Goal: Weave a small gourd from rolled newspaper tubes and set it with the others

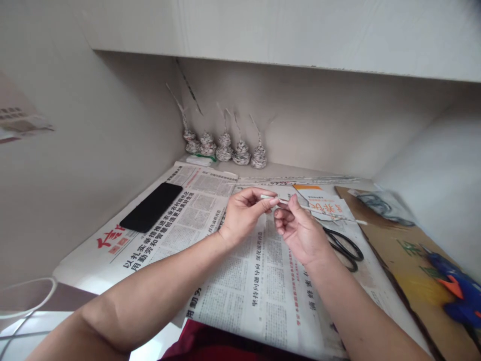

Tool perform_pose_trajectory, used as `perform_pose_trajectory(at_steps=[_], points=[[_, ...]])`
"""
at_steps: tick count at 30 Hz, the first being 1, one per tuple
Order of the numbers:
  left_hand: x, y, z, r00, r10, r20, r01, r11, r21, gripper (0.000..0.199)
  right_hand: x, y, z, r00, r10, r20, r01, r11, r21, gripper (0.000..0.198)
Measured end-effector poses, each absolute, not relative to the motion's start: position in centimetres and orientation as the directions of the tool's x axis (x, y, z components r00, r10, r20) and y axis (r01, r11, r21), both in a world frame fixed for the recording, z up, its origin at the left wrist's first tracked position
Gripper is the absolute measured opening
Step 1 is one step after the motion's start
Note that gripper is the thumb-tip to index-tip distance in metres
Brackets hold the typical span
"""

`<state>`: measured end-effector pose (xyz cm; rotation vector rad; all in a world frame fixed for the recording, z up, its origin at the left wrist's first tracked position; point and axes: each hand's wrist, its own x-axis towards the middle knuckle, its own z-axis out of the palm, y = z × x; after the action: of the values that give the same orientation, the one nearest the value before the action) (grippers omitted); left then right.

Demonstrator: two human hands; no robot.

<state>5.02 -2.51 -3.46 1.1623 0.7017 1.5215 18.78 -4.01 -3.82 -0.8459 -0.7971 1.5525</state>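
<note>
A thin rolled paper stick (334, 215) is held above the newspaper (233, 281), slanting slightly down to the right. Thumb and fingers of my left hand (244, 213) pinch its left end. Just beside it, my right hand (300, 230) grips the same stick between thumb and fingers, its other fingers curled. The stick's far part sticks out past my right hand. Under and to the right of that hand lie the black handles of scissors (351, 250); their blades are hidden.
A black phone (152, 206) lies on the newspaper at left. Several gourd-shaped woven paper pieces (224, 149) stand along the back wall, with more paper sticks (293, 180) before them. At right, cardboard (394, 255) bears a blue glue gun (460, 291) and a plastic bag (383, 206). A shelf (278, 35) overhangs.
</note>
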Motion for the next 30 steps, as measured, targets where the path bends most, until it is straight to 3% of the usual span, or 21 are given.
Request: perform_pose_trajectory(at_steps=[4, 9, 19, 30], points=[[4.91, -2.53, -3.31, -0.033, 0.939, 0.344, -0.359, -0.332, 0.872, 0.017, 19.04, -3.64, -3.82, -0.112, 0.983, -0.147, -0.575, -0.185, -0.797, 0.034], [4.89, -2.65, -2.99, -0.05, 0.93, 0.364, -0.357, -0.357, 0.863, 0.017, 19.48, -3.27, -3.67, -0.09, 0.994, -0.067, -0.654, -0.11, -0.748, 0.03], [4.67, -2.62, -2.9, -0.064, 0.922, 0.382, -0.336, -0.38, 0.862, 0.019, 19.34, -3.46, -3.47, -0.04, 0.996, -0.074, -0.628, -0.082, -0.774, 0.028], [4.55, -2.74, -2.83, -0.077, 0.914, 0.398, -0.291, -0.402, 0.868, 0.016, 19.17, -3.48, -3.62, -0.001, 0.98, -0.2, -0.571, -0.164, -0.804, 0.029]])
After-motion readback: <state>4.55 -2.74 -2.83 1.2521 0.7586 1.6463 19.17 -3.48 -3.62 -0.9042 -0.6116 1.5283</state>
